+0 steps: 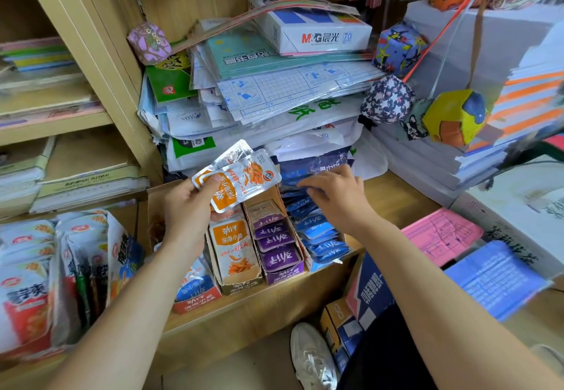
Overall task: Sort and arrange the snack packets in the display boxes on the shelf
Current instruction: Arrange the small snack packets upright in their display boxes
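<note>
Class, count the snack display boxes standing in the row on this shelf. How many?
4, side by side: red box leftmost, then orange box, purple box, and blue box beneath the right hand. More may be hidden.

The packets [241, 173] are shiny, crinkled foil-like plastic; the display boxes [244, 286] matt cardboard, worn at the edges; the shelf [259, 307] smooth pale wood; the stacked sheets [290, 84] wear glossy clear plastic

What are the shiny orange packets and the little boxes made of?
The orange packets in the left hand look like glossy foil-lined plastic: silvery, crinkled, reflecting light. The display boxes look like matte printed cardboard, with bent, worn edges.
</note>
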`<action>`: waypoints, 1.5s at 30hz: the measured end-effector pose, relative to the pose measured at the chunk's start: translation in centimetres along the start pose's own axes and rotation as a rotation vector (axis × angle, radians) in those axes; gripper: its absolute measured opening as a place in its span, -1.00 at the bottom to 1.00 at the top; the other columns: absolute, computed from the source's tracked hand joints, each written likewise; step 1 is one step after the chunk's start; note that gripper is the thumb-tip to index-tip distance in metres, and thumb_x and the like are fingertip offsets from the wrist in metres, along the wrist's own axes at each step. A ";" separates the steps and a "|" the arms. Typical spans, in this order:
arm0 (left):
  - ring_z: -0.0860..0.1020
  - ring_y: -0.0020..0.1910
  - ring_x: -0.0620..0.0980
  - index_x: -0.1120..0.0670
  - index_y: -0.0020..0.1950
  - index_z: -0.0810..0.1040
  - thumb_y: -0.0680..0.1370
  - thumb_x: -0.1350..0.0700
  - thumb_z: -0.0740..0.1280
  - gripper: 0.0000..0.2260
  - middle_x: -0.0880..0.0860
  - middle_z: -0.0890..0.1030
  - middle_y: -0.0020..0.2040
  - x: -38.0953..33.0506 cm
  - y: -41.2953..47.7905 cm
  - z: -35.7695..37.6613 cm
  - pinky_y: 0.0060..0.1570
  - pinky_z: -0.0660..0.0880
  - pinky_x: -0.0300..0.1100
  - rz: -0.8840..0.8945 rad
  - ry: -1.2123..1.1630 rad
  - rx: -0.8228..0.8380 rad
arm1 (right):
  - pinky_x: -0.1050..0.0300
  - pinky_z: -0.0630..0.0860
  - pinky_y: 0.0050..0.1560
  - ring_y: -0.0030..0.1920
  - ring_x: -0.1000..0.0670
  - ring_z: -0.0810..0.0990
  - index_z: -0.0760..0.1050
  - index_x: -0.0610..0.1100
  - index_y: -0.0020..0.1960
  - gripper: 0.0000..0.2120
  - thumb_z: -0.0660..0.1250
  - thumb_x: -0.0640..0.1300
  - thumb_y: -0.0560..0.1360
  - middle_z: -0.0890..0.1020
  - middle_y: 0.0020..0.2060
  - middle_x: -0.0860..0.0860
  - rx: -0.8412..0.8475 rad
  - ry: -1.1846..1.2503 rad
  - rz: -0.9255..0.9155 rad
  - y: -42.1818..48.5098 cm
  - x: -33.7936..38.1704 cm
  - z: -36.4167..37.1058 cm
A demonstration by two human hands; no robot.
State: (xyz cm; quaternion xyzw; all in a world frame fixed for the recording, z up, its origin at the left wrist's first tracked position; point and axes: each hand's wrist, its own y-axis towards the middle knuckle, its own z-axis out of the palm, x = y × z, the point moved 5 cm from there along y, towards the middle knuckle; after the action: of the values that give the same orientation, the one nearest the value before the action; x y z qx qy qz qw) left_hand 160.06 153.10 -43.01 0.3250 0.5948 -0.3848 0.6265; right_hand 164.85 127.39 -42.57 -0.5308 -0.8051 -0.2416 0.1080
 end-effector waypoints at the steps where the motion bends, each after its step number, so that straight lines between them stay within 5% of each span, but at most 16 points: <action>1: 0.72 -0.06 -0.01 0.02 0.06 0.64 0.57 0.06 0.43 -0.91 0.05 0.73 -0.01 -0.1 0.0 -0.1 -0.30 0.62 -0.18 0.004 0.004 -0.001 | 0.02 0.14 0.11 0.28 -0.03 0.29 0.47 0.14 0.39 -0.68 0.20 -0.04 0.66 0.57 0.26 0.15 0.036 0.021 -0.003 0.0 0.1 0.3; 4: 0.72 -0.08 -0.03 -0.01 0.03 0.64 0.58 0.06 0.43 -0.94 0.03 0.73 -0.02 -0.2 -0.2 -0.2 -0.26 0.63 -0.15 0.005 0.009 -0.010 | -0.05 0.14 0.27 0.45 -0.01 0.19 0.22 0.17 0.55 -0.39 0.35 0.11 0.56 0.37 0.46 0.15 0.030 0.128 -0.028 -1.0 -0.2 -0.6; 8: 0.72 -0.08 -0.03 -0.01 0.02 0.63 0.58 0.06 0.42 -0.95 0.03 0.72 -0.02 -0.3 -0.5 -0.1 -0.26 0.64 -0.15 0.016 0.033 0.016 | -0.11 0.18 0.27 0.45 -0.02 0.10 0.05 0.26 0.57 0.01 0.55 0.26 0.28 0.16 0.52 0.12 0.149 -0.100 -0.052 -2.3 -1.9 -0.2; 11: 0.72 -0.10 -0.05 -0.01 0.04 0.63 0.58 0.07 0.42 -0.94 0.03 0.72 -0.01 -0.1 -0.7 0.0 -0.23 0.66 -0.12 0.015 0.046 0.032 | -0.13 0.38 0.26 0.36 -0.06 0.37 0.31 0.13 0.51 -0.25 0.53 0.14 0.39 0.38 0.41 0.07 0.043 0.023 -0.004 -1.5 -2.5 0.3; 13: 0.72 -0.10 -0.03 0.00 0.05 0.64 0.58 0.06 0.43 -0.92 0.03 0.73 -0.02 -0.1 -0.8 -0.2 -0.12 0.67 -0.02 0.007 0.065 0.025 | -0.03 0.51 0.08 0.16 -0.05 0.55 0.50 0.01 0.37 -0.50 0.49 0.05 0.46 0.52 0.25 0.06 -0.119 0.126 0.037 -0.8 -2.5 -0.1; 16: 0.73 -0.09 0.00 0.06 0.08 0.66 0.57 0.08 0.44 -0.88 0.03 0.74 -0.05 -0.2 -1.0 -0.6 -0.07 0.66 0.03 0.015 0.085 0.022 | 0.15 0.43 -0.11 0.02 -0.01 0.58 0.57 -0.04 0.27 -0.65 0.46 -0.03 0.51 0.57 0.17 0.06 -0.200 0.131 0.114 -0.4 -2.3 -0.1; 24: 0.73 -0.10 0.00 -0.02 -0.02 0.69 0.52 0.06 0.50 -0.93 0.00 0.74 -0.10 -1.1 -1.3 -1.7 -0.01 0.65 0.17 0.122 0.160 -0.022 | 0.05 0.19 0.07 0.24 -0.08 0.35 0.47 0.07 0.37 -0.43 0.44 -0.23 0.40 0.51 0.26 0.09 -0.165 0.100 0.070 -1.9 -0.7 -0.6; 29: 0.70 -0.15 -0.12 -0.03 0.00 0.71 0.50 0.01 0.51 -0.89 -0.09 0.72 -0.17 -4.4 -1.8 -4.2 -0.09 0.66 0.02 0.432 0.348 -0.119 | -0.05 0.38 0.22 0.18 -0.06 0.40 0.53 0.02 0.31 -0.54 0.46 -0.19 0.43 0.55 0.18 0.08 -0.187 0.306 -0.028 -1.8 3.3 -0.5; 34: 0.66 -0.24 -0.23 -0.33 -0.15 0.64 0.45 0.01 0.56 -0.79 -0.29 0.68 -0.25 -6.0 -1.4 -7.1 -0.15 0.64 -0.04 0.520 0.497 -0.046 | -0.20 0.45 0.19 0.18 -0.08 0.48 0.56 0.05 0.26 -0.63 0.46 -0.12 0.47 0.58 0.15 0.10 -0.186 0.338 -0.038 -0.9 5.1 0.9; 40: 0.68 -0.27 -0.04 -0.04 -0.15 0.71 0.41 -0.01 0.58 -0.90 -0.07 0.69 -0.29 -4.4 -2.5 -6.7 -0.23 0.62 0.10 0.426 0.568 0.079 | -0.22 0.45 0.22 0.17 -0.07 0.50 0.56 0.05 0.26 -0.61 0.42 -0.17 0.45 0.59 0.10 0.10 -0.063 0.340 -0.052 -0.8 6.2 2.1; 45: 0.60 -0.37 -0.13 -0.04 -0.25 0.65 0.36 -0.05 0.62 -0.82 -0.10 0.63 -0.38 -2.4 -2.6 -4.3 -0.39 0.47 -0.11 0.389 0.768 0.202 | -0.02 0.48 0.22 0.16 -0.02 0.52 0.55 -0.02 0.29 -0.60 0.47 -0.16 0.46 0.59 0.12 0.07 -0.006 0.374 -0.050 -0.9 7.1 2.3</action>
State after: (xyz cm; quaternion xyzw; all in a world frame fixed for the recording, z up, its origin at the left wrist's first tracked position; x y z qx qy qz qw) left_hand 155.67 155.80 -40.79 0.6100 0.6716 -0.1671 0.3860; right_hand 161.24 133.94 -41.70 -0.4568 -0.7832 -0.3410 0.2482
